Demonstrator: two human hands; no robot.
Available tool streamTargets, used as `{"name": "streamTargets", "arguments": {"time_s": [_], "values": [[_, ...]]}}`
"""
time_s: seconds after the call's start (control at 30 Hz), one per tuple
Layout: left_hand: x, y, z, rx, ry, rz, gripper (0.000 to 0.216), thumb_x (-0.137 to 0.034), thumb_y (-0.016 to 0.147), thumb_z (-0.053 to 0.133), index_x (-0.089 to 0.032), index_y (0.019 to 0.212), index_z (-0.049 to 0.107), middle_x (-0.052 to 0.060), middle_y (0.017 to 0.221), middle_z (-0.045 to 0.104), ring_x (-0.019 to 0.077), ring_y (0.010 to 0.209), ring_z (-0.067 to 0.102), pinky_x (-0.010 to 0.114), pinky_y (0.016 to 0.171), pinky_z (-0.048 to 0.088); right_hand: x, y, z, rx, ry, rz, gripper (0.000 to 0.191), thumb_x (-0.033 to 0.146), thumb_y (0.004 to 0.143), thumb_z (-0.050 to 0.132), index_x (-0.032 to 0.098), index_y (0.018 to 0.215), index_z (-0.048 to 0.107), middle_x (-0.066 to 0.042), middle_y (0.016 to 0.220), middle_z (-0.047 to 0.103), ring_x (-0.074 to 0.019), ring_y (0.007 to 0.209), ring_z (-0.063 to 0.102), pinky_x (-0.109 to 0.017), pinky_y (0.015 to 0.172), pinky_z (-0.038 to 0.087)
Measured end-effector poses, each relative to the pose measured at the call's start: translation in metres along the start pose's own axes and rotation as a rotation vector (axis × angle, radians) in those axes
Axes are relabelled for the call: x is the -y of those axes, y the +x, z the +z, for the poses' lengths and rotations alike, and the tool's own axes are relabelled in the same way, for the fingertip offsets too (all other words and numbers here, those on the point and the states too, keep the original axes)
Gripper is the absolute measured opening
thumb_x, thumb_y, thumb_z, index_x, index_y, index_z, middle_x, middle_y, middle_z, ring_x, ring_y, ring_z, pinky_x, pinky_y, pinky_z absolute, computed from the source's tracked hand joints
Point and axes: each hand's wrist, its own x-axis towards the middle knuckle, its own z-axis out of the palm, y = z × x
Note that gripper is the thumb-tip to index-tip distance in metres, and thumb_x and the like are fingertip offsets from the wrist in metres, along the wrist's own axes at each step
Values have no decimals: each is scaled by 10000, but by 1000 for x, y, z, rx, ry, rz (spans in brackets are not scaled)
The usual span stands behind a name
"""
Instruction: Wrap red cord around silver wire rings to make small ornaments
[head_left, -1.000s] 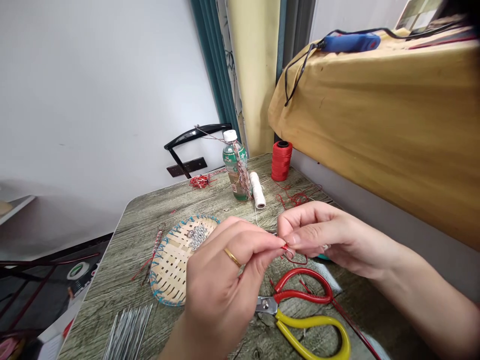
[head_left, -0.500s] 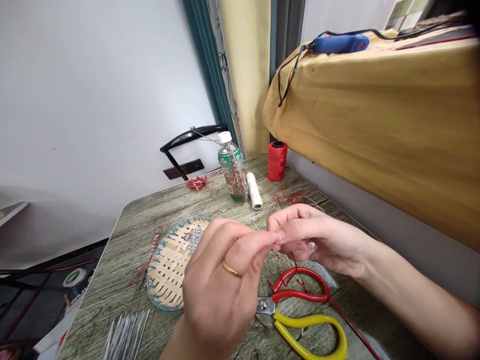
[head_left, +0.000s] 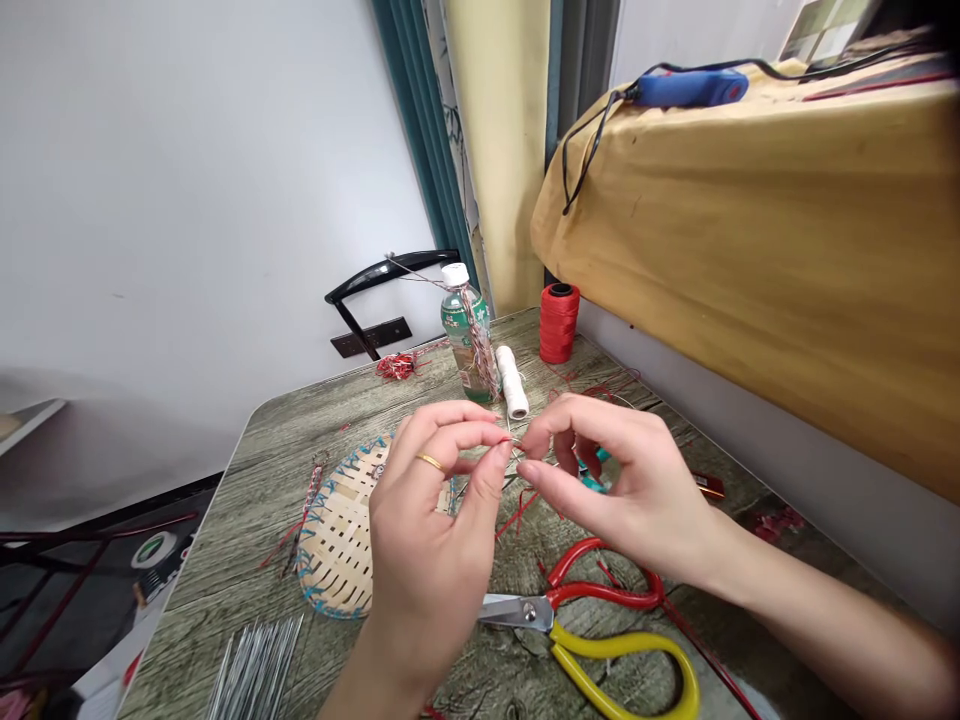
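My left hand (head_left: 442, 500), with a gold ring on one finger, pinches thin thread (head_left: 514, 446) between thumb and fingertips. Red and white strands show at the pinch; the exact piece is too small to make out. Just right of it, my right hand (head_left: 615, 470) holds its thumb and index finger apart, their tips close to the thread. Below the hands lie scissors (head_left: 536, 612) with one red and one yellow handle. A woven bamboo tray (head_left: 337, 550) with blue edge stitching is partly hidden behind my left hand. Red thread ends (head_left: 517, 515) hang or lie beneath my right hand.
A bottle (head_left: 459, 320) with braided cord on it stands at the back, beside a white thread spool (head_left: 511, 385) and a red thread spool (head_left: 559, 325). Metal wires (head_left: 255, 665) lie at front left. A red-white tassel (head_left: 397, 366) rests near the far edge.
My hands have drawn slightly apart and upward. My right thumb and index finger have parted from their pinch. My left hand has turned, with its fingertips still together.
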Motion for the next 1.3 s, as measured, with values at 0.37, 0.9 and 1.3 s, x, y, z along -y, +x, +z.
{"name": "streamTargets", "arguments": {"time_s": [0.37,0.9,1.3], "values": [[-2,4,0,253,-728,-641,58,-169,757,670,-165,703,692,25,923,566,107,819,547,190,685,467,-6,0,-3,-66,-51,-139,97,86,795,564,183,802,565,6,734,574,-97,613,487,-230,556,417],[-2,3,5,71,-829,-739,61,-151,712,711,-170,658,692,-13,832,571,72,774,536,158,708,466,-3,2,-3,29,207,59,107,142,762,636,163,670,584,24,631,524,-93,571,451,-240,533,374],[10,11,-2,-95,-726,-833,20,-150,678,714,-167,670,708,5,740,646,76,637,545,169,576,469,-18,25,-66,38,369,444,153,292,753,564,181,651,533,22,593,465,-60,442,275,-219,389,192]]}}
